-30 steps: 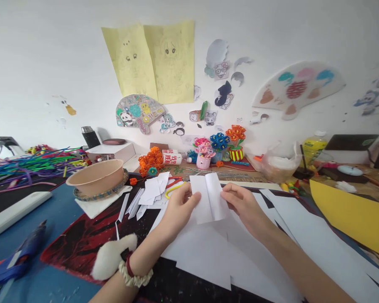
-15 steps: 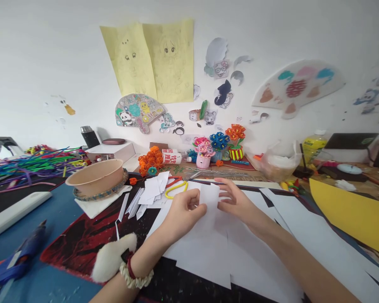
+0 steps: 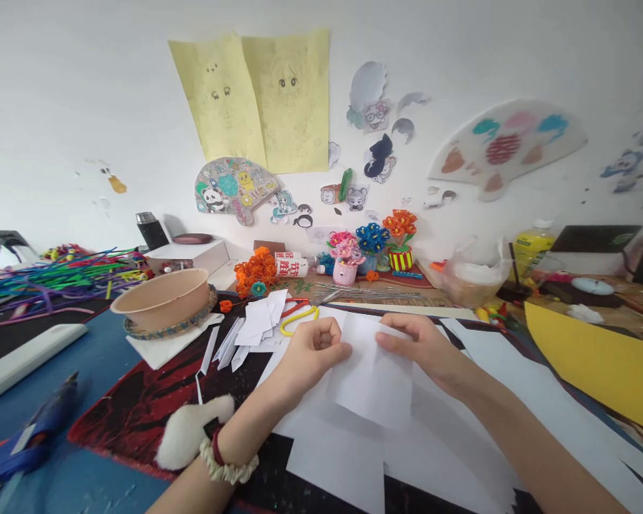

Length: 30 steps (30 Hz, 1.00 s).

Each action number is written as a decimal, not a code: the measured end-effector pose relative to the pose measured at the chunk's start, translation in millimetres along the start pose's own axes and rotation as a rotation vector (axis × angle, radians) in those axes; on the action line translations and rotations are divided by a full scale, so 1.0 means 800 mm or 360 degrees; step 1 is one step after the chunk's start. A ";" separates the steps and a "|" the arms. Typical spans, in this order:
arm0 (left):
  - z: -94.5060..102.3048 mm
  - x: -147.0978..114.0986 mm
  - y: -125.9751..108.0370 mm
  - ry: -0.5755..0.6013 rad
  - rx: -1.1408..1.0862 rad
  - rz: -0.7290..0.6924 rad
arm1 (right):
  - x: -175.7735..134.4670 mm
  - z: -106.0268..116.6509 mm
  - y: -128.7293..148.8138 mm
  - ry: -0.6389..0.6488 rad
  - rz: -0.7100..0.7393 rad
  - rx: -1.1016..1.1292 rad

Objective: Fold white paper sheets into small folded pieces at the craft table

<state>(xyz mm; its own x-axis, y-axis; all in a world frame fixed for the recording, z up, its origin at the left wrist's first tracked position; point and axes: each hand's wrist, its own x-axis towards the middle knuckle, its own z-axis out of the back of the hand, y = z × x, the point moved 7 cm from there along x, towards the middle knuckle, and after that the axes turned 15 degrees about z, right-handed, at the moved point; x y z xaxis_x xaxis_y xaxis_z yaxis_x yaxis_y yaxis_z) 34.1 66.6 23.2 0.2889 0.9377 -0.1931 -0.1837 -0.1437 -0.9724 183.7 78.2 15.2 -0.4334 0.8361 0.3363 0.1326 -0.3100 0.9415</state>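
Note:
A white sheet of paper (image 3: 372, 375) with a crease down its middle is held up, opened out, between my two hands. My left hand (image 3: 318, 350) pinches its left edge between thumb and curled fingers. At the upper right edge, my right hand (image 3: 423, 346) grips the sheet, thumb in front and fingers behind. Larger white sheets (image 3: 343, 464) lie under it on the dark mat. Left of my hands is a pile of cut paper pieces (image 3: 260, 321), beside scissors with yellow and red handles (image 3: 300, 321).
A beige bowl (image 3: 161, 303) stands at left, near a blue glue gun (image 3: 32, 435) and a white felt piece (image 3: 190, 435). Pipe cleaners (image 3: 75, 278) lie far left. Potted craft flowers (image 3: 372, 243) line the back; yellow card (image 3: 594, 357) lies right.
The narrow folded paper has been opened out into a wider sheet. My right hand has moved right and its spread fingers have closed on the paper's edge.

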 end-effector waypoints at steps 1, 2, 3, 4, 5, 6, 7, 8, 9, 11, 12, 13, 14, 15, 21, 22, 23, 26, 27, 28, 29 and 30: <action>0.002 0.000 -0.002 -0.0047 0.0049 -0.0042 | 0.000 0.000 0.000 0.0005 0.0003 -0.0004; 0.004 -0.002 -0.006 -0.0126 0.0124 -0.0111 | 0.000 -0.001 -0.001 0.0021 0.0003 -0.0017; 0.007 -0.004 -0.012 -0.0219 0.0220 -0.0200 | 0.001 -0.002 -0.002 0.0039 0.0001 -0.0041; 0.008 -0.007 -0.017 -0.0302 0.0326 -0.0296 | 0.001 -0.003 -0.002 0.0057 0.0002 -0.0076; 0.008 -0.010 -0.022 -0.0354 0.0429 -0.0378 | 0.001 -0.004 -0.003 0.0077 0.0004 -0.0119; 0.006 -0.013 -0.025 -0.0374 0.0513 -0.0431 | 0.002 -0.007 -0.003 0.0102 0.0007 -0.0161; 0.004 -0.014 -0.026 -0.0366 0.0570 -0.0453 | 0.002 -0.009 -0.002 0.0127 0.0017 -0.0196; 0.002 -0.014 -0.026 -0.0337 0.0600 -0.0450 | 0.002 -0.011 0.000 0.0151 0.0031 -0.0219; 0.001 -0.014 -0.025 -0.0314 0.0609 -0.0433 | 0.002 -0.013 0.001 0.0169 0.0048 -0.0231; 0.003 -0.013 -0.025 -0.0313 0.0602 -0.0411 | 0.003 -0.015 0.004 0.0182 0.0078 -0.0234; 0.005 -0.013 -0.025 -0.0321 0.0598 -0.0412 | 0.003 -0.016 0.005 0.0180 0.0091 -0.0239; 0.006 -0.012 -0.026 -0.0330 0.0597 -0.0415 | 0.003 -0.015 0.006 0.0180 0.0099 -0.0248; 0.007 -0.012 -0.026 -0.0337 0.0601 -0.0417 | 0.003 -0.016 0.006 0.0185 0.0099 -0.0257; 0.008 -0.012 -0.027 -0.0341 0.0606 -0.0420 | 0.003 -0.016 0.005 0.0192 0.0096 -0.0264; -0.003 -0.012 -0.030 -0.0258 0.0688 -0.0392 | 0.003 -0.027 0.005 0.0251 0.0062 -0.0311; -0.005 -0.012 -0.030 -0.0241 0.0702 -0.0392 | 0.003 -0.028 0.005 0.0256 0.0060 -0.0319; -0.006 -0.013 -0.030 -0.0220 0.0707 -0.0392 | 0.003 -0.029 0.006 0.0258 0.0064 -0.0328; -0.009 -0.013 -0.028 -0.0125 0.0671 -0.0367 | 0.002 -0.030 0.006 0.0266 0.0079 -0.0348; -0.009 -0.012 -0.028 -0.0089 0.0648 -0.0351 | 0.002 -0.031 0.005 0.0270 0.0082 -0.0340; -0.010 -0.012 -0.027 -0.0055 0.0626 -0.0335 | 0.001 -0.031 0.005 0.0275 0.0083 -0.0325; -0.011 -0.012 -0.026 -0.0027 0.0605 -0.0322 | 0.001 -0.032 0.004 0.0278 0.0082 -0.0308; -0.011 -0.012 -0.026 -0.0009 0.0586 -0.0314 | 0.000 -0.032 0.003 0.0276 0.0083 -0.0293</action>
<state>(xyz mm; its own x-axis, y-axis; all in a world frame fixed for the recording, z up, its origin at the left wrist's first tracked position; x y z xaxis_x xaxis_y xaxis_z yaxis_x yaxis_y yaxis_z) 43.4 57.6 44.5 0.3474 0.9377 -0.0060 -0.4491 0.1608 -0.8789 160.8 65.9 17.2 -0.5787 0.7317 0.3601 0.0012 -0.4407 0.8976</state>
